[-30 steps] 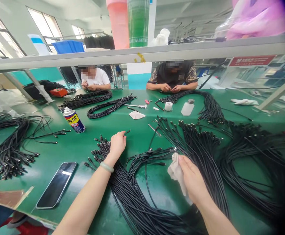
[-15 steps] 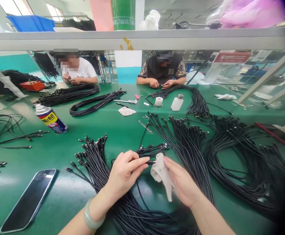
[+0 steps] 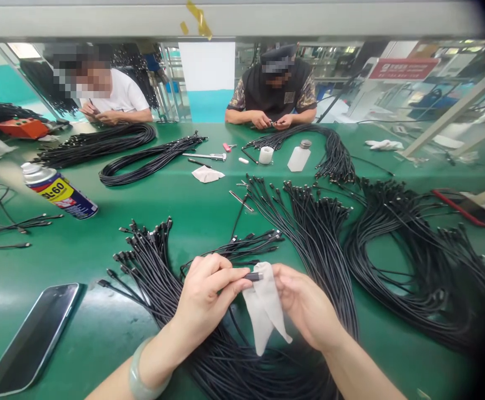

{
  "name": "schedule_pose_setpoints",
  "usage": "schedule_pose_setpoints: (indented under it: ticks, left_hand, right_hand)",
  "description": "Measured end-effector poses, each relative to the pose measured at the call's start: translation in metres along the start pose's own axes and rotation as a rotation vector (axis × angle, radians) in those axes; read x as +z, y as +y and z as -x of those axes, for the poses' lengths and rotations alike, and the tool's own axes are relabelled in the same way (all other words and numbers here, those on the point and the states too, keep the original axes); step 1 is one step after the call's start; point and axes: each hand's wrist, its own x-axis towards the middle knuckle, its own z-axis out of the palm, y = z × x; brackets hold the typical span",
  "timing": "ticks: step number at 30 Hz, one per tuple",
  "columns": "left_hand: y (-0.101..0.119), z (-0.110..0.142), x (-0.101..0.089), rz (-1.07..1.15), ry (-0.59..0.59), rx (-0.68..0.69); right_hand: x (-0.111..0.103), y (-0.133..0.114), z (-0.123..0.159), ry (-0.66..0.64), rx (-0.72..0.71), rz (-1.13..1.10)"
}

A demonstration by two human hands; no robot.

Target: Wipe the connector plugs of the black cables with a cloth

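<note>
My left hand (image 3: 211, 294) pinches a black cable by its plug (image 3: 254, 276), whose metal tip points right. In my right hand (image 3: 303, 303) is a thin white cloth (image 3: 263, 316), gripped at its upper right edge and hanging down in two points. The plug lies in front of the cloth; whether they touch I cannot tell. Under my hands a large bundle of black cables (image 3: 221, 361) spreads over the green table (image 3: 113, 328). Just beyond, a smaller group of cable ends (image 3: 254, 241) fans out to the right.
At left are a phone (image 3: 31, 339) and a spray can (image 3: 61, 191). More cable bundles (image 3: 321, 239) lie at right, near a red-edged phone (image 3: 467, 208). Farther back are a caliper (image 3: 204, 156), a folded cloth (image 3: 208, 174) and a bottle (image 3: 299, 155). Two people work across the table.
The cloth has swung open from a crumpled shape and hangs wider. The plug's metal tip, covered by the cloth before, now shows in front of it. My view has tilted downward.
</note>
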Motion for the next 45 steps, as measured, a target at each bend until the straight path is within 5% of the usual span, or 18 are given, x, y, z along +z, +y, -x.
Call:
schedule_pose_setpoints:
  ticks: [14,28,38,45]
  left_hand:
    - [0.004,-0.001,0.0,-0.005,-0.013,0.062]
    - [0.005,0.002,0.005,-0.126,0.002,0.166]
    - [0.005,0.001,0.006,-0.117,0.026,0.165]
    - [0.007,0.001,0.005,0.012,0.016,0.059]
  right_hand:
    - [-0.003,0.002,0.0,0.024,-0.006,0.118]
    - [-0.009,0.011,0.0,0.03,-0.243,0.712]
    - [-0.007,0.015,-0.002,0.066,-0.235,0.543]
    - [-0.002,0.016,-0.004,-0.042,-0.209,0.112]
